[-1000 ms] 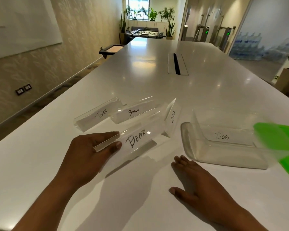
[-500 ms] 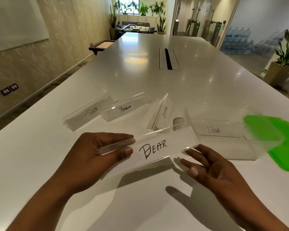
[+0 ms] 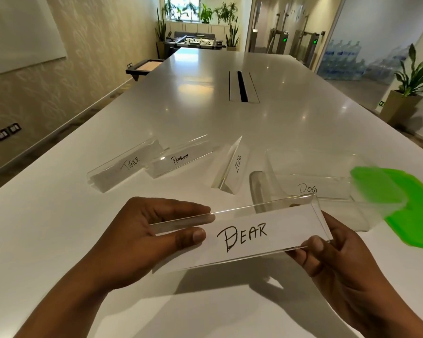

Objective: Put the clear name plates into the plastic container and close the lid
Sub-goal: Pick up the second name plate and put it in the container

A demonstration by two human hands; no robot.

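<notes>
I hold the clear BEAR name plate [image 3: 244, 236] level above the table, close to me. My left hand [image 3: 142, 236] grips its left end and my right hand [image 3: 340, 262] grips its right end. Just behind it stands the clear plastic container [image 3: 362, 215], open, with the DOG plate [image 3: 308, 189] inside. The green lid [image 3: 415, 215] lies to the container's right. On the table further back lie the TIGER plate [image 3: 126, 165], the PENGUIN plate [image 3: 181, 158] and the ZEBRA plate [image 3: 232, 167].
The long white table [image 3: 205, 113] stretches away, with a black cable slot [image 3: 242, 86] in its middle. A wall runs along the left. A potted plant [image 3: 410, 89] stands off the table's right edge.
The BEAR plate came up off the table and toward me, turning level. My right hand left the tabletop and took hold of the plate's right end.
</notes>
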